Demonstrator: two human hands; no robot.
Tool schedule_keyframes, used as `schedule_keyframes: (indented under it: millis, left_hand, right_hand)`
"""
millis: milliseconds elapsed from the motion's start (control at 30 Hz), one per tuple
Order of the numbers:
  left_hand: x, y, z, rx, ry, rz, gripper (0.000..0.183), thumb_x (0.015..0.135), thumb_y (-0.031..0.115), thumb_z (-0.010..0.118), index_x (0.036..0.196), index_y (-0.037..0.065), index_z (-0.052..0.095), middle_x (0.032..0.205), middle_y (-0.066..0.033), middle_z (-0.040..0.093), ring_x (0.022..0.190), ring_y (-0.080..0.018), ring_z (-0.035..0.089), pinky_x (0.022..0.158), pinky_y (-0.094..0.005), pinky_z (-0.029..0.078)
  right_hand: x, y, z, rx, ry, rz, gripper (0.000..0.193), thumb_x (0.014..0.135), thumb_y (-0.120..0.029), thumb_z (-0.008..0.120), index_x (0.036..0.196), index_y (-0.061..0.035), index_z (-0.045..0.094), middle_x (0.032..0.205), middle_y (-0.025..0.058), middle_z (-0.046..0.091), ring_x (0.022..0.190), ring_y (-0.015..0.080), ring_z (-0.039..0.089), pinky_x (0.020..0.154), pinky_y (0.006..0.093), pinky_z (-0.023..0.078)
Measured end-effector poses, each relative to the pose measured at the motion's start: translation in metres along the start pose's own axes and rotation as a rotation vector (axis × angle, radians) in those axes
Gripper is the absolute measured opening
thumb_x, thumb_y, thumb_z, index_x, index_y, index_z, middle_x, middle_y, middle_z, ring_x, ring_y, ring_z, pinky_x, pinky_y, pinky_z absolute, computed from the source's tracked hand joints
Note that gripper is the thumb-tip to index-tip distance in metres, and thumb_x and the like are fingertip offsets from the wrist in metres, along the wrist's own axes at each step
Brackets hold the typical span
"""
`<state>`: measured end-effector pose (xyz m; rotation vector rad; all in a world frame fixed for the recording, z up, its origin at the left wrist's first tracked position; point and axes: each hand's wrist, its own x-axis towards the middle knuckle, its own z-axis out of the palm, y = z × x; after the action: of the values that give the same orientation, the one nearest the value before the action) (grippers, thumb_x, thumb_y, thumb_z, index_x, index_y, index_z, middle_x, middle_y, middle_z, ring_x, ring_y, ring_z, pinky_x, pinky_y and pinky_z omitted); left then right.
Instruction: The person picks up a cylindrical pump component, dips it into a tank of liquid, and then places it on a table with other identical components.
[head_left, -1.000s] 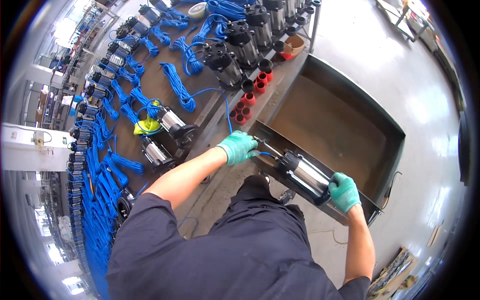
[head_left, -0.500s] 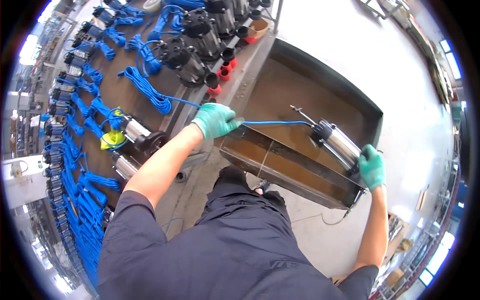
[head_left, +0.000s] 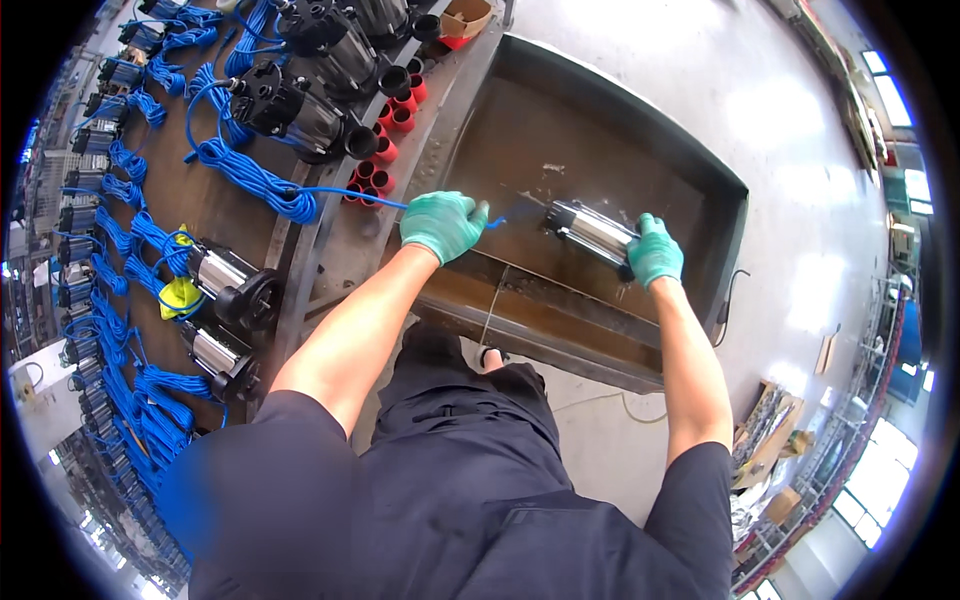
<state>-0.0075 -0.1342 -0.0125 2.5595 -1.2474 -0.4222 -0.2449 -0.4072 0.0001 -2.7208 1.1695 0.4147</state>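
My left hand (head_left: 443, 224), in a green glove, is closed round a blue cable (head_left: 350, 194). From it the cable runs left to a tied blue coil (head_left: 258, 186) on the bench; on the other side a short stretch shows before it is lost in the water. My gloved right hand (head_left: 655, 252) grips the right end of a silver and black pump (head_left: 590, 232). Tilted, its black top points left, and it lies at the surface of the brown water, partly under as far as I can see. A dark metal tank (head_left: 728, 245) holds the water.
A bench (head_left: 165, 120) on the left bears several pumps with blue cable coils. Standing pumps (head_left: 290, 110) and red cups (head_left: 385, 150) line its edge by the tank. A yellow cloth (head_left: 180, 298) lies by two pumps. A narrow trough (head_left: 545, 312) borders the tank's near side.
My right hand has moved left and brought the pump from above the tank's right near edge down to the water. The cable between my left hand and the pump has gone slack.
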Motion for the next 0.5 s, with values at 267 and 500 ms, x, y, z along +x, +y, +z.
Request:
schedule_keyframes:
  millis: [267,500]
  left_hand:
    - [0.006,0.006,-0.001,0.068,-0.072,-0.057,0.042,0.095,0.04,0.052,0.074,0.01,0.072,0.082,-0.0144,0.07,0.078,-0.036,0.067,0.071,-0.0474,0.054]
    - [0.011,0.015,-0.008,0.087,-0.185,-0.153,0.039,0.095,0.039,0.052,0.081,0.011,0.074,0.088,-0.0135,0.071,0.082,-0.0368,0.067,0.074,-0.0468,0.054]
  right_hand:
    - [0.022,-0.006,0.05,0.109,0.037,0.015,0.038,0.087,-0.018,0.063,0.123,-0.0094,0.056,0.132,0.0199,0.055,0.098,0.0422,0.067,0.084,0.0519,0.055]
    - [-0.004,0.013,0.038,0.191,0.171,0.007,0.033,0.093,-0.025,0.059,0.122,-0.0087,0.055,0.126,0.0206,0.057,0.096,0.0421,0.067,0.082,0.0519,0.054]
